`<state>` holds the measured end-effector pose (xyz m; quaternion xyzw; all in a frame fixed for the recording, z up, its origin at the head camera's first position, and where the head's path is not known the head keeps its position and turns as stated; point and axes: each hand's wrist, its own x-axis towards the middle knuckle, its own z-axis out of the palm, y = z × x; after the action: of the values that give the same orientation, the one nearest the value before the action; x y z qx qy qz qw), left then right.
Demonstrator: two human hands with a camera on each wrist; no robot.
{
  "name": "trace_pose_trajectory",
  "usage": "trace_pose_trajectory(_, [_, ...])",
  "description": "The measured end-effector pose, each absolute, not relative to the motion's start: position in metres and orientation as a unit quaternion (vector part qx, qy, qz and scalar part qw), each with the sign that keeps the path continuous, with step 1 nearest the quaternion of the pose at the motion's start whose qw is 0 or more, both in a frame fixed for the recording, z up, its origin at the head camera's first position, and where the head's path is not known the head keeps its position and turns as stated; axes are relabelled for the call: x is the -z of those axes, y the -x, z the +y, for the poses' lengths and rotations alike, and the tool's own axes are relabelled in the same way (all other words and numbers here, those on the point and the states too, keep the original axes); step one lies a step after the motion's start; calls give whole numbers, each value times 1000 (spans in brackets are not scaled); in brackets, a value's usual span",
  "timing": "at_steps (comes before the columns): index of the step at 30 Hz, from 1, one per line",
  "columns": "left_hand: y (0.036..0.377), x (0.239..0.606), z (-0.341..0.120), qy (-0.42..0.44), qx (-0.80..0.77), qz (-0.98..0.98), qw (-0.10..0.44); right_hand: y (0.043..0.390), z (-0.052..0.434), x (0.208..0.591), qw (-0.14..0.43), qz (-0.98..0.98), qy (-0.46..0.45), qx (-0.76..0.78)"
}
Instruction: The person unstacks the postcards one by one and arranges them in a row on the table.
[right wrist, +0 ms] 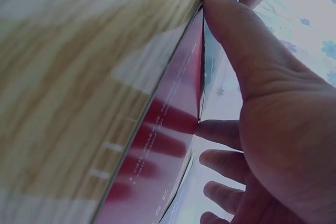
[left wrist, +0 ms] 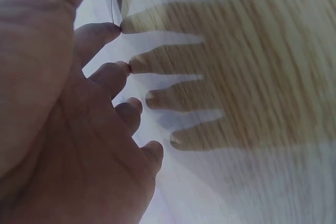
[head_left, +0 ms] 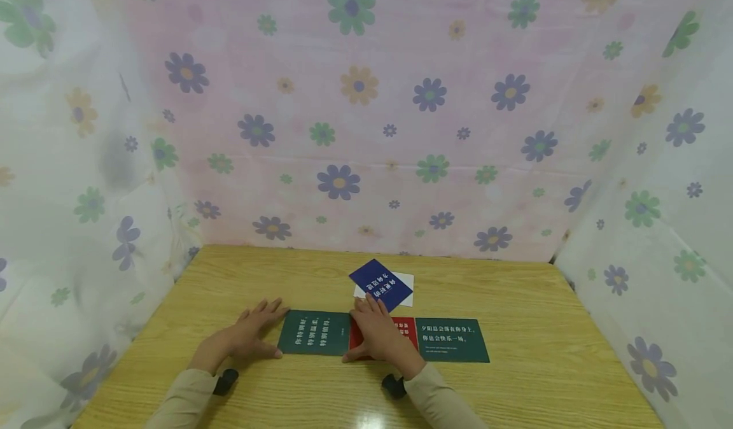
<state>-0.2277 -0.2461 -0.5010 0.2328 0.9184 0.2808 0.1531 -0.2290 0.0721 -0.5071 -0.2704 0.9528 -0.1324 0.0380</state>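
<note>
Three cards lie side by side in a row on the wooden table: a green card (head_left: 314,333) at left, a red card (head_left: 408,331) in the middle and a second green card (head_left: 452,340) at right. At the left card's outer edge is my left hand (head_left: 252,332), its fingers spread and its thumb and index fingertip right at that edge. My right hand (head_left: 378,333) reaches over the red card and covers much of it. In the right wrist view, its thumb (right wrist: 241,35) and index finger sit along the seam between the red card (right wrist: 163,124) and the left green card.
Behind the row, a dark blue card (head_left: 380,282) with white writing lies askew over a white card (head_left: 404,282). The wooden table (head_left: 550,327) extends around the cards. Flower-print sheets (head_left: 366,130) hang at the back and both sides.
</note>
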Motion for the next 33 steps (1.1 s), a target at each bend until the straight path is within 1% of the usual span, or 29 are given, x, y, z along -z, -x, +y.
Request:
trace_pose_trajectory(9, [227,497,-247,-250,-278,916,150,229,72,510,43,954,262,135])
trace_pose_trajectory(21, [228,500,-247,-240,-283,914,161,229,71,510,38,956,262,126])
trace_pose_trajectory(33, [225,502,-247,-228,-286,918,151,226,72,510,46,953,266,141])
